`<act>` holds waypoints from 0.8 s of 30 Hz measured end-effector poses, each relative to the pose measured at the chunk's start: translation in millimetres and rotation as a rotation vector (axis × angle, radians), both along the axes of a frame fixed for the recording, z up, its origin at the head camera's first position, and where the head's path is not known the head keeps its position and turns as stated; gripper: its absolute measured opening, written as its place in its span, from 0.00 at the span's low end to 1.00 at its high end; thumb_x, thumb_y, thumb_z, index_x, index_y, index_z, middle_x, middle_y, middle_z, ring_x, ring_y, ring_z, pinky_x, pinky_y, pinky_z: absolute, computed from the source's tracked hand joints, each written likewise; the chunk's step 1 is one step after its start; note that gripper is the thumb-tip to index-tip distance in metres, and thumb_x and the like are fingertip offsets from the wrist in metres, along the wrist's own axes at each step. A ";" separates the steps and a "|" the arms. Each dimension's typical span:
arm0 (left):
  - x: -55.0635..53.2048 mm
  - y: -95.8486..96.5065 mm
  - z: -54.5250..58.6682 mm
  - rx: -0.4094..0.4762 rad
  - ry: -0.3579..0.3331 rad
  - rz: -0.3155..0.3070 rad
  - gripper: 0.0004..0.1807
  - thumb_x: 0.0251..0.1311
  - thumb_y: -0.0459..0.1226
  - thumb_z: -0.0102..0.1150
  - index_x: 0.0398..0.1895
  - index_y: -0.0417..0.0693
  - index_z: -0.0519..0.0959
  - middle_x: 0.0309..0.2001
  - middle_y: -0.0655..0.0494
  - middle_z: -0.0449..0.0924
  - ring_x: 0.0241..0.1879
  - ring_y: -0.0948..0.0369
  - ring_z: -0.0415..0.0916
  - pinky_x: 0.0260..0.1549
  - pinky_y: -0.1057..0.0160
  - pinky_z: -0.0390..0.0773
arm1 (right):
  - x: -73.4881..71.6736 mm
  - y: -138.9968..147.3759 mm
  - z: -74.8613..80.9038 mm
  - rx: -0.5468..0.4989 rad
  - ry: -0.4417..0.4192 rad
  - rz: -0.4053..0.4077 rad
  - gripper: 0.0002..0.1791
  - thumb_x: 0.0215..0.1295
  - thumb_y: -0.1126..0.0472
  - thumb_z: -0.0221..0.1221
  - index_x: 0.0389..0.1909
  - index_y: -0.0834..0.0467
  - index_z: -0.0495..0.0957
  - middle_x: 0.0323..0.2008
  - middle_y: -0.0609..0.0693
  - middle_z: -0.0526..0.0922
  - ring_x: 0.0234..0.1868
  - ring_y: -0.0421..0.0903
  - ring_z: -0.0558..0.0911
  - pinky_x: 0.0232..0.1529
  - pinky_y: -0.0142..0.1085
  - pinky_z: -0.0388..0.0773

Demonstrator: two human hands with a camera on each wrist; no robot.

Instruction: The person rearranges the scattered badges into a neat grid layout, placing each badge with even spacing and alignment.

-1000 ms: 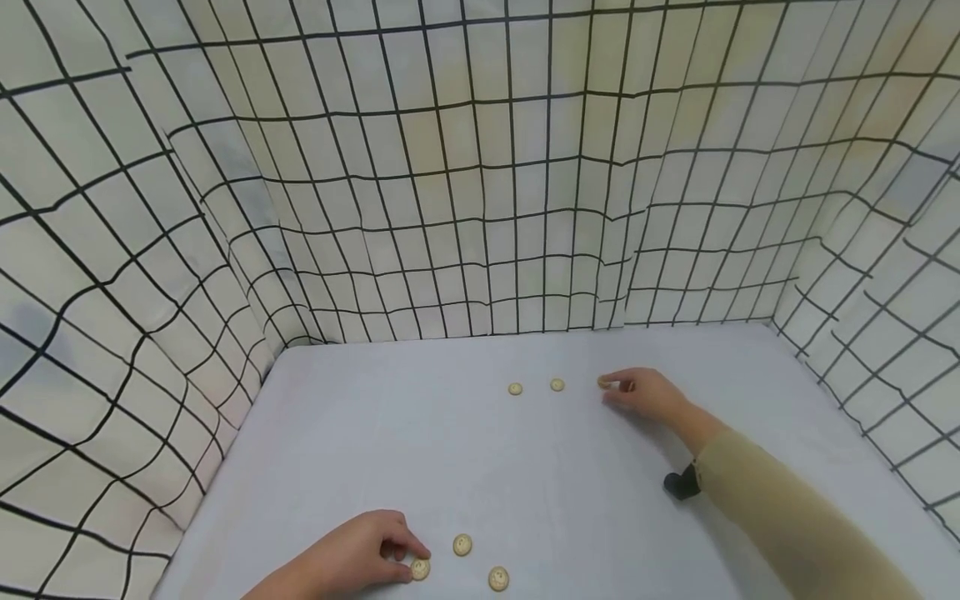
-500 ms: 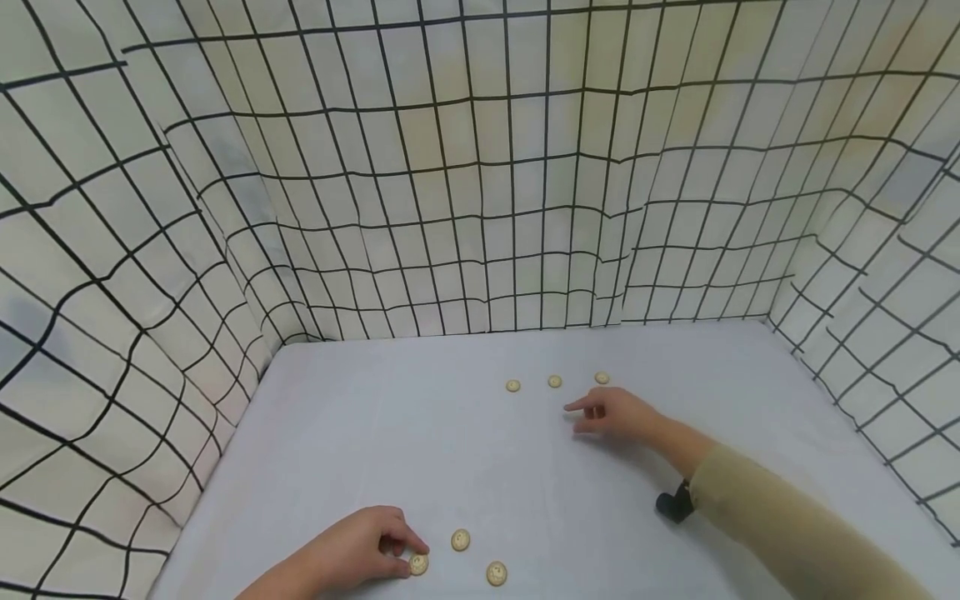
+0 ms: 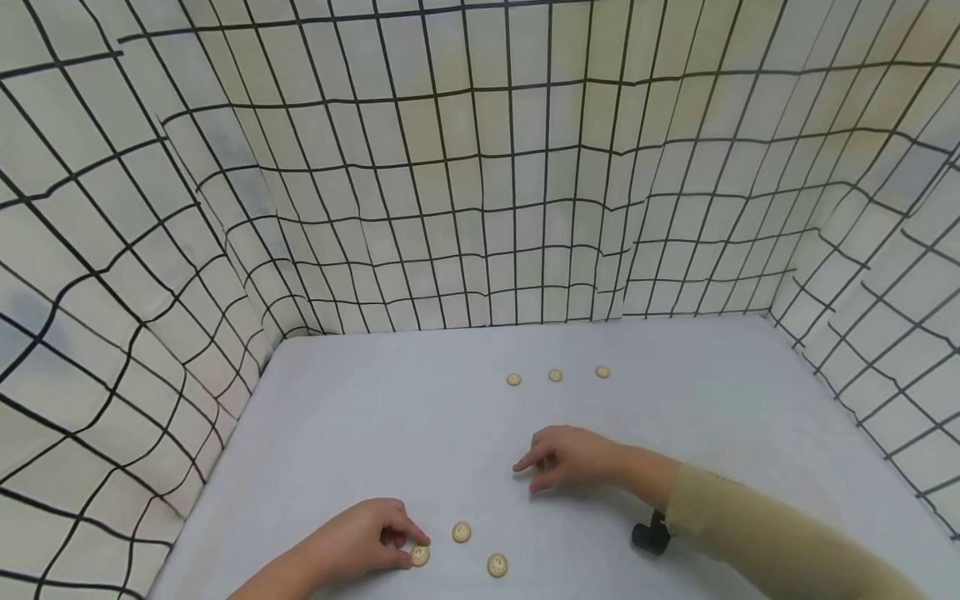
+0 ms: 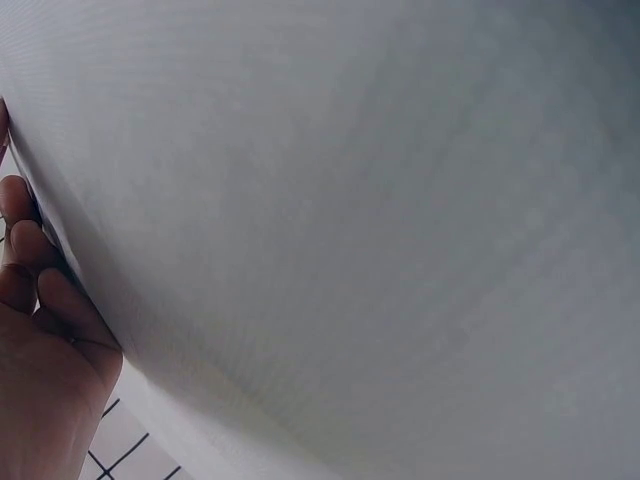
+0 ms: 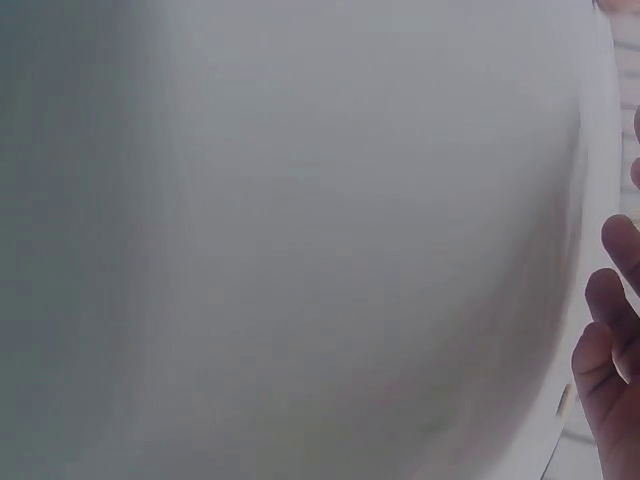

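Note:
In the head view my left hand (image 3: 367, 537) pinches a small round cream-coloured disc (image 3: 419, 555) with dark markings between thumb and index finger, low at the table surface. Just right of it lie two similar discs, an upper disc (image 3: 461, 532) and a lower disc (image 3: 497, 565). My right hand (image 3: 573, 460) hovers over the middle of the table with loosely bent fingers and nothing in them. Beyond it, a row of three more discs lies flat: a left one (image 3: 513, 379), a middle one (image 3: 555, 375) and a right one (image 3: 603, 372). Neither wrist view shows a disc clearly.
A white-covered table (image 3: 360, 417) spreads under both hands. White cloth walls (image 3: 465, 208) with a black grid enclose it at the back and sides. A black wrist camera (image 3: 651, 536) hangs below the right sleeve (image 3: 765, 525).
My right hand has let go of the rightmost disc in the back row and come back nearer and leftward, toward the front discs. The left hand stays put with its disc.

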State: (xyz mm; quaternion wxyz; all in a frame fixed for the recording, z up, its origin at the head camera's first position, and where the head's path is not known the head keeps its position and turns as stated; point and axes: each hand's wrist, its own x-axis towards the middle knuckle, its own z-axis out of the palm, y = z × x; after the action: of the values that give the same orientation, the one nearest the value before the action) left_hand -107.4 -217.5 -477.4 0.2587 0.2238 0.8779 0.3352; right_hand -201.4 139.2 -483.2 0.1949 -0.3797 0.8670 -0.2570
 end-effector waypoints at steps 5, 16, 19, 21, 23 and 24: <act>-2.8 0.7 2.3 0.007 0.030 -0.013 0.10 0.52 0.41 0.74 0.39 0.63 0.89 0.27 0.67 0.74 0.28 0.70 0.69 0.30 0.68 0.71 | 14.7 -18.0 6.3 -0.017 0.013 0.145 0.19 0.56 0.47 0.71 0.50 0.41 0.87 0.30 0.33 0.76 0.33 0.31 0.69 0.37 0.25 0.68; -6.7 1.0 3.2 -0.002 0.045 -0.012 0.10 0.52 0.41 0.74 0.39 0.63 0.89 0.28 0.68 0.74 0.28 0.70 0.69 0.29 0.68 0.71 | 33.9 -43.9 8.4 0.022 0.082 0.371 0.18 0.58 0.46 0.70 0.51 0.41 0.86 0.30 0.31 0.75 0.34 0.28 0.68 0.37 0.20 0.67; -6.0 0.9 2.4 0.007 0.028 -0.007 0.10 0.52 0.40 0.74 0.39 0.63 0.89 0.28 0.67 0.74 0.28 0.69 0.69 0.29 0.68 0.70 | 36.8 -47.3 9.2 0.038 0.081 0.399 0.19 0.58 0.46 0.70 0.51 0.40 0.86 0.31 0.31 0.76 0.35 0.27 0.68 0.37 0.20 0.67; -4.3 0.7 0.6 0.011 0.014 -0.004 0.10 0.52 0.40 0.74 0.38 0.62 0.89 0.27 0.67 0.74 0.28 0.70 0.69 0.28 0.68 0.70 | 39.2 -49.2 8.0 0.046 0.087 0.424 0.19 0.59 0.46 0.70 0.52 0.40 0.86 0.31 0.31 0.75 0.34 0.27 0.68 0.37 0.19 0.66; -1.7 0.6 -1.5 0.016 0.007 -0.003 0.10 0.52 0.40 0.74 0.38 0.62 0.89 0.27 0.67 0.74 0.28 0.70 0.69 0.28 0.68 0.70 | 41.4 -50.9 5.6 0.054 0.104 0.453 0.18 0.59 0.46 0.69 0.52 0.39 0.85 0.30 0.32 0.74 0.34 0.27 0.67 0.35 0.19 0.65; -0.4 0.6 -2.7 0.019 0.005 -0.002 0.10 0.52 0.40 0.74 0.38 0.62 0.89 0.27 0.67 0.74 0.28 0.70 0.69 0.28 0.68 0.70 | 42.4 -51.5 3.6 0.058 0.116 0.466 0.18 0.59 0.46 0.69 0.52 0.39 0.85 0.30 0.32 0.74 0.33 0.26 0.67 0.35 0.18 0.65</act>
State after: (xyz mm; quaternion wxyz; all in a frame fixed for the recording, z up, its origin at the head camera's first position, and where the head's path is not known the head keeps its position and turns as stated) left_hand -107.8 -216.9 -480.1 0.2547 0.2280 0.8750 0.3428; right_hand -158.9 87.6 -479.6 0.2095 -0.5779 0.7728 -0.1579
